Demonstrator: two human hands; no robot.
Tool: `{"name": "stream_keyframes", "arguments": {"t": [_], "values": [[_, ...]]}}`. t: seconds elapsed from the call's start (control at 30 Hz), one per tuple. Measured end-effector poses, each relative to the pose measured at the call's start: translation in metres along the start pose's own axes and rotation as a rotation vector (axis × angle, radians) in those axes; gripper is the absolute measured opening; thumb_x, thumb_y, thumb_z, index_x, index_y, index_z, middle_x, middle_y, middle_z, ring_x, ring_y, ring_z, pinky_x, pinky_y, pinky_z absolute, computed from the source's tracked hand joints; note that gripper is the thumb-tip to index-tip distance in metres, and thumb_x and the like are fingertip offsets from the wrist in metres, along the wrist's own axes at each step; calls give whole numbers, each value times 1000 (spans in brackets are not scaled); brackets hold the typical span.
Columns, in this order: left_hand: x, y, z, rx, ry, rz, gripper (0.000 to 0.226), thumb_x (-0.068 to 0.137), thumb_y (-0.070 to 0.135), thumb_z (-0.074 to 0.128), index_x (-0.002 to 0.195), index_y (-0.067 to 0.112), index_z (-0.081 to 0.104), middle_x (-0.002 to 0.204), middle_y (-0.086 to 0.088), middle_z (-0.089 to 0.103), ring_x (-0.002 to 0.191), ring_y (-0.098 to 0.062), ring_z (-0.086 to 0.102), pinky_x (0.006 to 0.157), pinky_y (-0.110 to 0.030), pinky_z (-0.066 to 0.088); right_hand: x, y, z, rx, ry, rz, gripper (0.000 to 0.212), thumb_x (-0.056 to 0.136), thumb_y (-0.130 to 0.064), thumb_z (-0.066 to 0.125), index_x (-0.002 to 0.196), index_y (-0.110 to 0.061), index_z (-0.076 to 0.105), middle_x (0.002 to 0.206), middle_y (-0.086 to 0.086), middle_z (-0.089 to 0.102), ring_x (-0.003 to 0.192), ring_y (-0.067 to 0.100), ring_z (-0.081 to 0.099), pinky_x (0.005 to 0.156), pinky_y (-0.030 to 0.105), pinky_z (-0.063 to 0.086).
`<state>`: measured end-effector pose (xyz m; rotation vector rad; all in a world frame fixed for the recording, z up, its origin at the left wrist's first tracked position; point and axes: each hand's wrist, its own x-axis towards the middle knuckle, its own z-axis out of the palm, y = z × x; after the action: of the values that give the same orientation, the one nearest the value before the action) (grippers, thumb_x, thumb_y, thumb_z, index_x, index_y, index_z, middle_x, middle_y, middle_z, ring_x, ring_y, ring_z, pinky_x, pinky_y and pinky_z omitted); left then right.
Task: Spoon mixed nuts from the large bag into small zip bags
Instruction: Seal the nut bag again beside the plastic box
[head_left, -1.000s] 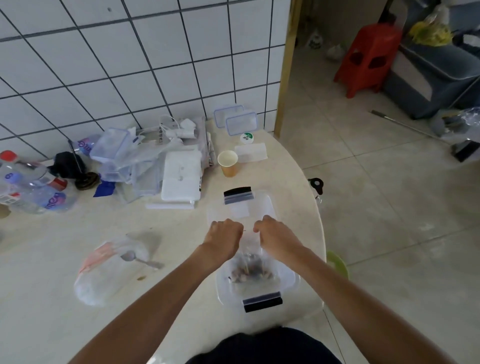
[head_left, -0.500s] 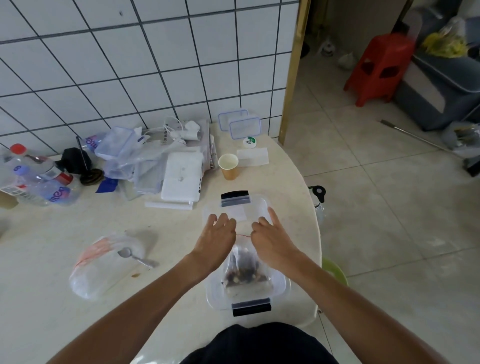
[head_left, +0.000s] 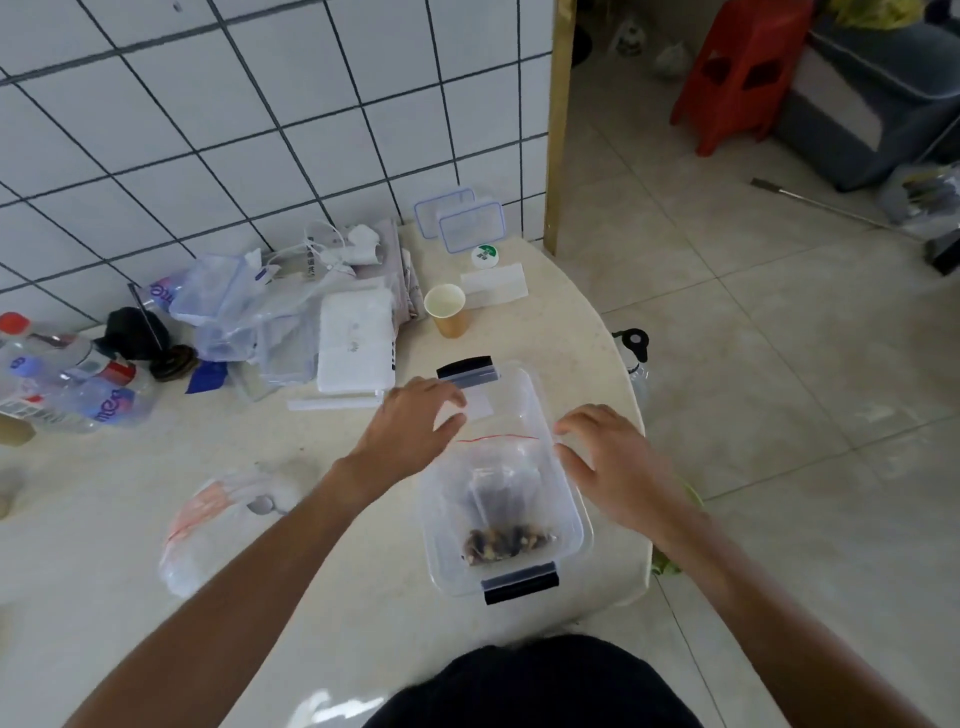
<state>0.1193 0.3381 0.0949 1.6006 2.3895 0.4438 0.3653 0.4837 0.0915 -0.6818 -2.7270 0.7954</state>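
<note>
A small zip bag (head_left: 501, 499) with a red seal line lies inside a clear plastic box (head_left: 571, 512) with black clips; mixed nuts sit at its near end. My left hand (head_left: 410, 423) hovers at the box's far left corner, fingers relaxed and holding nothing. On the box's right side my right hand (head_left: 610, 457) is spread with straight fingers, apart from the bag. The large bag (head_left: 208, 530) lies on the table to the left, with a metal spoon (head_left: 262, 505) resting in it.
A paper cup (head_left: 447, 309), a white flat box (head_left: 356, 338), two clear lids (head_left: 462, 221) and crumpled plastic bags (head_left: 244, 312) crowd the back of the table. Water bottles (head_left: 62, 389) lie at far left. The table edge curves right of the box; a red stool (head_left: 737, 67) stands beyond.
Both hands let go of the small zip bag's seal and moved apart to either side of the box. The bag now lies flat in the box.
</note>
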Motion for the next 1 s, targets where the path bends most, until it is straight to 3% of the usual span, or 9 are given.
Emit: {"name": "stream_keyframes", "arguments": {"t": [0.1, 0.17, 0.23, 0.3, 0.4, 0.53, 0.7, 0.83, 1.0], "values": [[33, -4, -13, -113, 105, -61, 21, 97, 26, 67, 117, 19, 69, 119, 0, 69, 110, -20, 63, 93, -35, 50, -44, 4, 2, 147, 87, 254, 19, 102, -26, 61, 113, -15, 70, 114, -1, 71, 100, 11, 66, 81, 25, 50], [57, -6, -13, -155, 94, -96, 29, 98, 29, 67, 125, 18, 66, 127, -3, 66, 118, -23, 59, 98, -37, 48, -71, -1, 18, 295, 98, 436, 30, 102, -36, 59, 120, -14, 68, 116, 2, 72, 101, 9, 65, 82, 25, 51], [78, -9, -5, -168, -19, -143, 39, 102, 35, 62, 134, 14, 60, 135, -7, 62, 127, -26, 55, 106, -39, 44, -93, -14, 38, 469, 70, 659, 54, 95, -54, 55, 132, -15, 59, 119, 2, 69, 101, 9, 66, 82, 29, 55], [89, -14, 7, -240, -204, -233, 46, 105, 43, 53, 138, 11, 56, 137, -10, 61, 129, -30, 54, 107, -41, 42, -110, -33, 61, 652, 2, 886, 67, 91, -63, 58, 141, -19, 49, 118, -3, 67, 96, 5, 66, 75, 24, 53], [87, -27, 26, -252, -307, -266, 45, 107, 49, 43, 124, 12, 62, 120, -10, 68, 114, -34, 61, 91, -39, 46, -122, -59, 94, 997, -43, 1091, 59, 92, -53, 70, 135, -17, 52, 108, 2, 75, 89, 15, 76, 76, 30, 60], [69, -41, 25, -305, -204, -221, 33, 106, 43, 49, 117, 14, 62, 110, -9, 69, 102, -30, 63, 78, -34, 43, -119, -91, 113, 1174, 186, 1097, 29, 99, -26, 68, 122, -7, 64, 101, 8, 79, 88, 21, 78, 68, 28, 60], [14, -54, 9, -461, -138, -236, 34, 101, 51, 55, 111, 19, 64, 99, 0, 69, 87, -20, 64, 64, -28, 43, -132, -121, 112, 1145, 412, 1107, 26, 97, -26, 71, 121, -19, 65, 109, 6, 77, 97, 23, 76, 76, 35, 63], [-44, -47, 10, -708, -166, -289, 26, 97, 53, 61, 99, 27, 63, 90, 2, 72, 82, -19, 69, 72, -37, 55, -171, -135, 101, 1073, 601, 1134, 14, 94, -30, 74, 107, -24, 73, 99, 1, 80, 91, 23, 77, 82, 44, 62], [-111, -12, 36, -914, -172, -340, 24, 99, 43, 66, 111, 23, 67, 97, 0, 73, 84, -17, 68, 74, -41, 57, -233, -138, 88, 1032, 777, 1186, 17, 86, -36, 78, 89, -19, 80, 87, 0, 79, 77, 18, 74, 75, 39, 59]]}}
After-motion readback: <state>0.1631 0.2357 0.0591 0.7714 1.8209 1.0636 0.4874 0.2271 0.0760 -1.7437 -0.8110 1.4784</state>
